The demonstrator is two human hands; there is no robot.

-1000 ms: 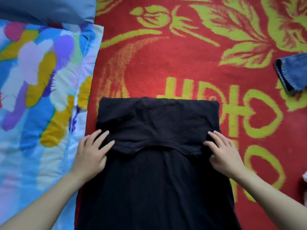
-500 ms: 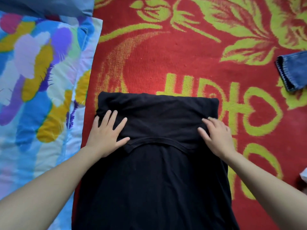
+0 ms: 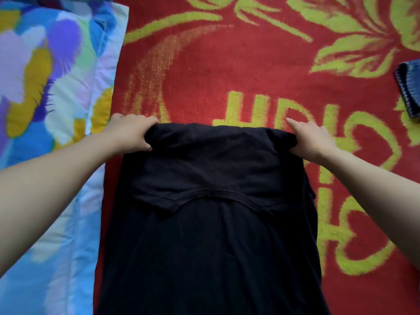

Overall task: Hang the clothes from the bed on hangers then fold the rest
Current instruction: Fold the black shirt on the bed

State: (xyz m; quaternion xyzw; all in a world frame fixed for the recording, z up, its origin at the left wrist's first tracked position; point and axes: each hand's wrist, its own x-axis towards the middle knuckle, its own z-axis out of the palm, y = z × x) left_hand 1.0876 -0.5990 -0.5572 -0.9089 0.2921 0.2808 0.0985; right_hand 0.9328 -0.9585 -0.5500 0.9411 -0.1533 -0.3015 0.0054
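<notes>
Where the fingers (image 3: pixel 145 122) curl, the left hand (image 3: pixel 127 135) and right hand (image 3: pixel 314 142) each pinch a far corner of the black shirt (image 3: pixel 211 235). It lies long on the red blanket (image 3: pixel 227 71), from the hands back toward the near edge.

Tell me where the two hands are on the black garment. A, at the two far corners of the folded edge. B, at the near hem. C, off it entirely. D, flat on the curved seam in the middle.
A: the left hand curls round one far corner of the garment and the right hand pinches the other, both beyond the curved seam.
</notes>
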